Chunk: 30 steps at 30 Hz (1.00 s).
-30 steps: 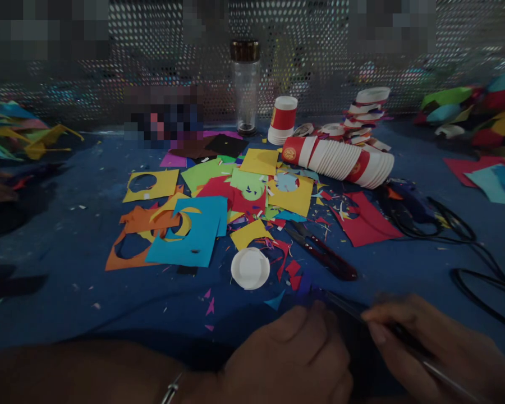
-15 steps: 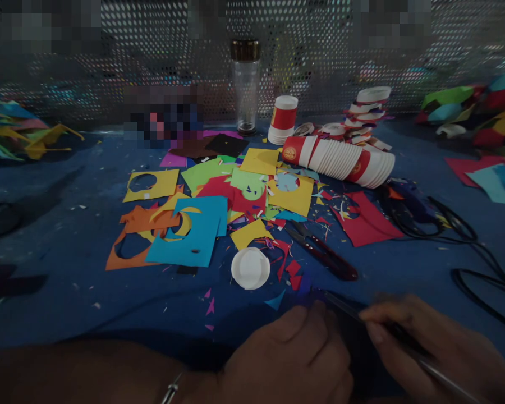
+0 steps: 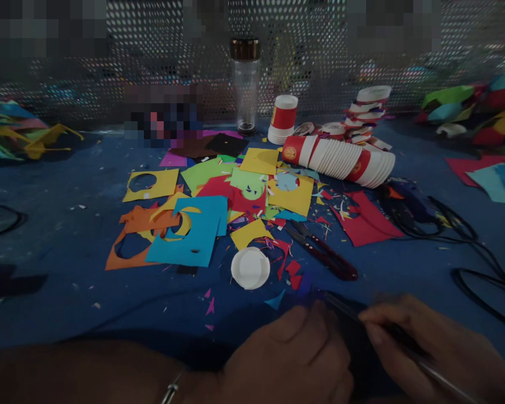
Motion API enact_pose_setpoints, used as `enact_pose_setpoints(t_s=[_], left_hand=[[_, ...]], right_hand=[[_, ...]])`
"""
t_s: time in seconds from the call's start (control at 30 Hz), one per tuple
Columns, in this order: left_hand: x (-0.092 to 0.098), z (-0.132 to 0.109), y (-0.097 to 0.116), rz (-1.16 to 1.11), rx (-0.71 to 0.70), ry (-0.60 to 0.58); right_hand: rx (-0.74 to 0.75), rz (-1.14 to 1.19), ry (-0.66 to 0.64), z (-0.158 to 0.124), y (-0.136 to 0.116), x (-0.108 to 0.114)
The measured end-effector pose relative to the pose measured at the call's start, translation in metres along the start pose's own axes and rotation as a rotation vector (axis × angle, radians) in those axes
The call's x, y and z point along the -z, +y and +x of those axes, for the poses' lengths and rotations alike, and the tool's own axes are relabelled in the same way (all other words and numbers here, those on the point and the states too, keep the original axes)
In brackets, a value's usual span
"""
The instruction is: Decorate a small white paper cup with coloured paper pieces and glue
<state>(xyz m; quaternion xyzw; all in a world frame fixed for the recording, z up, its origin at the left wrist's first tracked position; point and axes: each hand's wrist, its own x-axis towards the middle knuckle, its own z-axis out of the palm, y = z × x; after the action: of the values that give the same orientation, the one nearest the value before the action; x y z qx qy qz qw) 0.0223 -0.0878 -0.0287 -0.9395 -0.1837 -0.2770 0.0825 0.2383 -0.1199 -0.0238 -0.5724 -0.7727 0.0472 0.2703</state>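
Slim tool (image 3: 344, 307) pinched by right hand (image 3: 431, 339)! Tip near left hand (image 3: 297, 353), whose grip's hidden, can't tell; slip might jab it.

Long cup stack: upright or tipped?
Tipped: the long cup stack lies on its side on the blue table, running from left to right.

it's a craft workspace we're in, by the look of it: blue surface (image 3: 92, 174) strewn with coloured paper (image 3: 214, 193), a yellow sheet (image 3: 167, 182) with a round hole, scissors (image 3: 310, 246) lying by red scraps (image 3: 293, 267), paper cups (image 3: 336, 163) nested on their side! we see a right hand (image 3: 429, 342) gripping a slender tool (image 3: 343, 307), and a perforated panel (image 3: 307, 62) behind.
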Motion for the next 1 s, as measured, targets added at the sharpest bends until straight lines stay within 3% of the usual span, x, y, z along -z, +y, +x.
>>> enact_pose_setpoints(t_s=[0.3,1.0], left_hand=[[0.0001,-0.0017,0.0004,0.019,-0.039,-0.055],[0.0007,-0.0025,0.0006,0.010,-0.021,-0.030]], right_hand=[[-0.037,-0.003,-0.016,0.0010,-0.0021,0.0005],[-0.043,0.018,0.003,0.0010,-0.0025,0.0001]])
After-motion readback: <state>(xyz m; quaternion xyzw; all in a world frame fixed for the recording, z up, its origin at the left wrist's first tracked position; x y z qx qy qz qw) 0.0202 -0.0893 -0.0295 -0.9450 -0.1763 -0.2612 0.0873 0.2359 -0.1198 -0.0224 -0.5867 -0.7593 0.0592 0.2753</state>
